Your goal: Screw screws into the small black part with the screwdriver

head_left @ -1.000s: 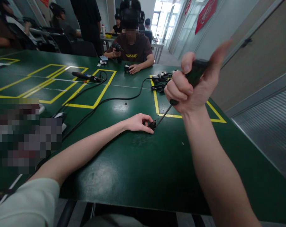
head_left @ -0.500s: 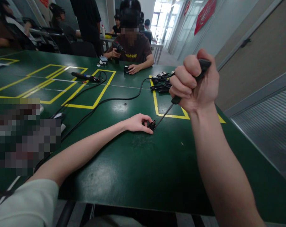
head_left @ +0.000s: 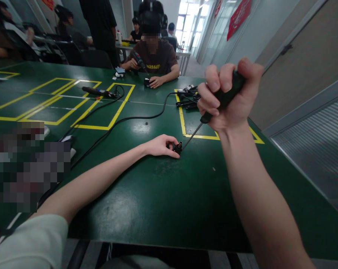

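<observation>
A small black part with a short upright cylinder [head_left: 178,148] sits on the green table, pinched between the thumb and fingers of my left hand [head_left: 163,145]. My right hand [head_left: 227,97], raised above and to the right, is wrapped around the dark handle of a screwdriver [head_left: 193,135]. Its thin metal shaft slants down to the left, and the tip meets the right side of the black part. Exactly where the tip sits is too small to make out.
Black cables and plugs [head_left: 187,101] lie in a yellow-taped square beyond my hands. A corded pen-shaped tool [head_left: 97,92] rests further left. A long black cord [head_left: 138,117] crosses the green table [head_left: 157,209]. Opposite, a co-worker [head_left: 155,59] holds a power driver over a small black block.
The fingers of my right hand have loosened and shifted on the screwdriver handle. My left hand keeps its pinch on the black part. The co-worker's driver has come down to the block.
</observation>
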Demonstrator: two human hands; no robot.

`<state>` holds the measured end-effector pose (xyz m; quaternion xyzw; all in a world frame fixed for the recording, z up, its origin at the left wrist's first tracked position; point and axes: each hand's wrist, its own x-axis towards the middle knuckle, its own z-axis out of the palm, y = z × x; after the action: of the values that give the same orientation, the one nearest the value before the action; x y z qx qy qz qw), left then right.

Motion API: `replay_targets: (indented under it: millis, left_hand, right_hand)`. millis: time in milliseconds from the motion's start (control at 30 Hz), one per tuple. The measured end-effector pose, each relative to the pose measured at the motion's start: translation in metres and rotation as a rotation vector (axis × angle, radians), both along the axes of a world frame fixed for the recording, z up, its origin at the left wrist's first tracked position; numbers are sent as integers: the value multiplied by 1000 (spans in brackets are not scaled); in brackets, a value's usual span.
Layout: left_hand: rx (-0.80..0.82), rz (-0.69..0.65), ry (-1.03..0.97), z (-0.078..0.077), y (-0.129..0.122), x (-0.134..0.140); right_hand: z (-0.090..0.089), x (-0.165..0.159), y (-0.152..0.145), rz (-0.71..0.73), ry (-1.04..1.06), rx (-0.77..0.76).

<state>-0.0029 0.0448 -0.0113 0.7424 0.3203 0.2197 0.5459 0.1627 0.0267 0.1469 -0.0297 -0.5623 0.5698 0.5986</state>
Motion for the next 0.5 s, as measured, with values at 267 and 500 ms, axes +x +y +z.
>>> replay_targets:
  millis: [267,500]
  left_hand:
    - [-3,-5,3,3,0,2]
    - [-10,5,5,2,-1,4]
  right_hand:
    - [-3,-1,4,-32,-41,-65]
    - [-4,4,7,-84,23,-20]
